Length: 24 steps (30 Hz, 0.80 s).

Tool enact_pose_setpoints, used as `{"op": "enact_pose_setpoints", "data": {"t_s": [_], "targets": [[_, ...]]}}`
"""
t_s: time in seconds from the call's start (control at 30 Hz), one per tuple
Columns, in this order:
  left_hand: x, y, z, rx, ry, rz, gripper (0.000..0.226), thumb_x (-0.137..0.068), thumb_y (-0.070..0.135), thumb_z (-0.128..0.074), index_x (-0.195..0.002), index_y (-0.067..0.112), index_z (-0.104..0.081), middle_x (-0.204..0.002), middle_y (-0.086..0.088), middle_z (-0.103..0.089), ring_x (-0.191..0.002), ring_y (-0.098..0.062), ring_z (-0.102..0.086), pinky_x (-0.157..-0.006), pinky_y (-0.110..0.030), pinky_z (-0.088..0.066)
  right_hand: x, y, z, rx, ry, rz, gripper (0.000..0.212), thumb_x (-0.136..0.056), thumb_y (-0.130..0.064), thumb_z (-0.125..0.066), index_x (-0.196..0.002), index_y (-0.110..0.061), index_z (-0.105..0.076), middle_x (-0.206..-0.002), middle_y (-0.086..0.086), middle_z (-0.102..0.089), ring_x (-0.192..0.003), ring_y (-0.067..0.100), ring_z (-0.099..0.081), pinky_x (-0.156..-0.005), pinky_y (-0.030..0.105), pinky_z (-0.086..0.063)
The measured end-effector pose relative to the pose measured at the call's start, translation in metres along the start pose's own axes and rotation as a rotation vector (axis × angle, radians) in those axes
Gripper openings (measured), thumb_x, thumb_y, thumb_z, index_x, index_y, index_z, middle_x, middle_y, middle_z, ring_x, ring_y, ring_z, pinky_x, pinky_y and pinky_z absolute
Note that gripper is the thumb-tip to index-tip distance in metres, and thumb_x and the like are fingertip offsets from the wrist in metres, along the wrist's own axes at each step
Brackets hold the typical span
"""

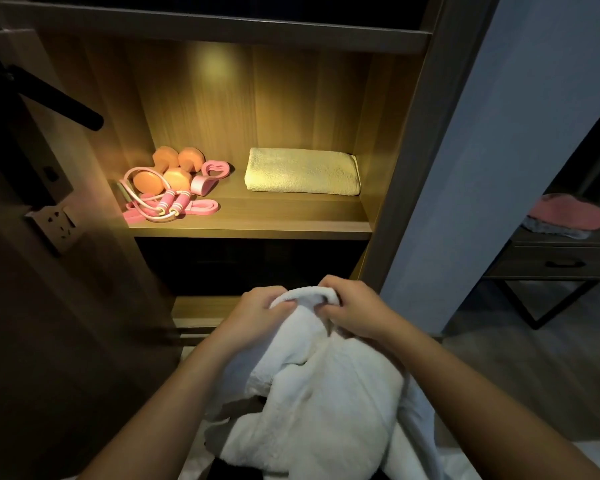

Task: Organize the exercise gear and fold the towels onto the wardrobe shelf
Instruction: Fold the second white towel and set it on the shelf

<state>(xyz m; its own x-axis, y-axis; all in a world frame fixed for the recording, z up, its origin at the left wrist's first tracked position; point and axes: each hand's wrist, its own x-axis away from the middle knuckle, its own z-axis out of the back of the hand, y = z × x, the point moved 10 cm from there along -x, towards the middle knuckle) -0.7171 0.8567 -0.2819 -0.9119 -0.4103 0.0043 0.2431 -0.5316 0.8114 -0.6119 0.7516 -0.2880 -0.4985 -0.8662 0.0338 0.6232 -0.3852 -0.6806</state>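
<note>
A crumpled white towel hangs low in front of the wardrobe, bunched between the left hand and right hand, whose fingers are curled tight round its rolled top edge. Above, on the lit wardrobe shelf, a folded cream towel lies at the right. At the left sit orange dumbbells, a pink jump rope, a pink band and a pink grip ring, clustered together.

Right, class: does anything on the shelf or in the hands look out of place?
The white towel, gripped by left hand and right hand, is bunched and unfolded. On the shelf, the jump rope sprawls loose; the folded towel lies neat.
</note>
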Motion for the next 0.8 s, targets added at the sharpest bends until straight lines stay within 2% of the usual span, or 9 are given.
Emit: {"op": "enact_pose_setpoints", "data": {"t_s": [0.1, 0.2, 0.3, 0.37, 0.43, 0.57, 0.67, 0.73, 0.8], "targets": [[0.002, -0.012, 0.004, -0.062, -0.007, 0.028, 0.012, -0.091, 0.036, -0.060, -0.082, 0.029, -0.065, -0.080, 0.008, -0.063, -0.076, -0.008, -0.060, -0.068, -0.029, -0.049, 0.000, 0.020, 0.021, -0.044, 0.092, -0.109, 0.013, -0.093, -0.024, -0.053, -0.085, -0.033, -0.060, -0.086, -0.008, -0.065, -0.079, 0.013, -0.062, -0.070, 0.036, -0.054], [0.004, -0.034, 0.004, -0.097, -0.047, 0.080, 0.023, -0.094, 0.033, -0.057, -0.074, 0.024, -0.057, -0.073, 0.005, -0.054, -0.068, -0.012, -0.052, -0.064, -0.030, -0.042, 0.001, 0.037, 0.023, -0.034, 0.058, -0.199, 0.014, -0.094, -0.019, -0.051, -0.090, -0.028, -0.062, -0.089, -0.004, -0.065, -0.080, 0.016, -0.063, -0.069, 0.035, -0.055], [0.006, -0.043, 0.006, -0.014, 0.039, 0.129, 0.031, -0.099, 0.031, -0.049, -0.071, 0.019, -0.049, -0.070, 0.002, -0.045, -0.065, -0.013, -0.044, -0.062, -0.031, -0.036, 0.000, 0.036, 0.018, -0.011, 0.024, -0.168, 0.010, -0.093, -0.025, -0.053, -0.100, -0.027, -0.059, -0.096, -0.003, -0.064, -0.083, 0.018, -0.064, -0.075, 0.043, -0.058], [0.005, -0.043, 0.009, 0.070, 0.102, 0.179, 0.033, -0.100, 0.032, -0.046, -0.071, 0.017, -0.049, -0.070, 0.000, -0.046, -0.064, -0.014, -0.044, -0.060, -0.031, -0.035, 0.000, 0.022, 0.007, -0.051, -0.039, -0.098, 0.033, -0.087, -0.041, -0.060, -0.118, -0.033, -0.052, -0.109, -0.007, -0.061, -0.091, 0.016, -0.063, -0.075, 0.039, -0.059], [0.001, -0.039, 0.012, 0.119, 0.136, 0.227, 0.036, -0.100, 0.034, -0.045, -0.077, 0.010, -0.057, -0.074, -0.006, -0.054, -0.068, -0.019, -0.051, -0.063, -0.031, -0.038, 0.001, 0.003, -0.001, -0.071, -0.087, -0.003, 0.053, -0.080, -0.051, -0.067, -0.128, -0.039, -0.046, -0.120, -0.016, -0.056, -0.104, 0.008, -0.058, -0.085, 0.034, -0.057], [-0.004, -0.039, 0.017, 0.340, 0.206, 0.447, 0.032, -0.099, 0.038, -0.049, -0.091, 0.013, -0.067, -0.089, -0.009, -0.070, -0.084, -0.027, -0.066, -0.077, -0.036, -0.052, 0.001, -0.022, 0.004, -0.115, -0.031, 0.112, 0.049, -0.088, -0.044, -0.064, -0.133, -0.036, -0.047, -0.127, -0.018, -0.048, -0.113, -0.001, -0.048, -0.096, 0.023, -0.044], [-0.009, -0.044, 0.006, 0.660, 0.170, 0.624, 0.034, -0.099, 0.033, -0.053, -0.107, 0.003, -0.066, -0.103, -0.016, -0.071, -0.096, -0.033, -0.068, -0.092, -0.048, -0.053, 0.002, -0.032, 0.003, -0.211, -0.076, 0.144, 0.053, -0.085, -0.050, -0.064, -0.133, -0.042, -0.045, -0.129, -0.024, -0.047, -0.115, -0.007, -0.048, -0.090, 0.011, -0.045], [-0.013, -0.039, 0.000, 0.804, 0.150, 0.640, 0.033, -0.100, 0.030, -0.053, -0.109, 0.000, -0.065, -0.105, -0.017, -0.069, -0.096, -0.032, -0.067, -0.086, -0.045, -0.055, 0.001, -0.036, 0.000, -0.189, -0.098, 0.150, 0.040, -0.084, -0.043, -0.069, -0.121, -0.037, -0.054, -0.116, -0.021, -0.057, -0.106, -0.004, -0.056, -0.087, 0.017, -0.051], [-0.012, -0.034, -0.007, 0.835, 0.096, 0.614, 0.030, -0.099, 0.030, -0.053, -0.099, 0.003, -0.066, -0.095, -0.015, -0.069, -0.084, -0.026, -0.067, -0.071, -0.036, -0.055, -0.001, -0.028, 0.004, -0.150, -0.039, 0.124, 0.021, -0.087, -0.033, -0.068, -0.106, -0.033, -0.059, -0.102, -0.016, -0.063, -0.095, 0.002, -0.061, -0.082, 0.026, -0.055]]}}
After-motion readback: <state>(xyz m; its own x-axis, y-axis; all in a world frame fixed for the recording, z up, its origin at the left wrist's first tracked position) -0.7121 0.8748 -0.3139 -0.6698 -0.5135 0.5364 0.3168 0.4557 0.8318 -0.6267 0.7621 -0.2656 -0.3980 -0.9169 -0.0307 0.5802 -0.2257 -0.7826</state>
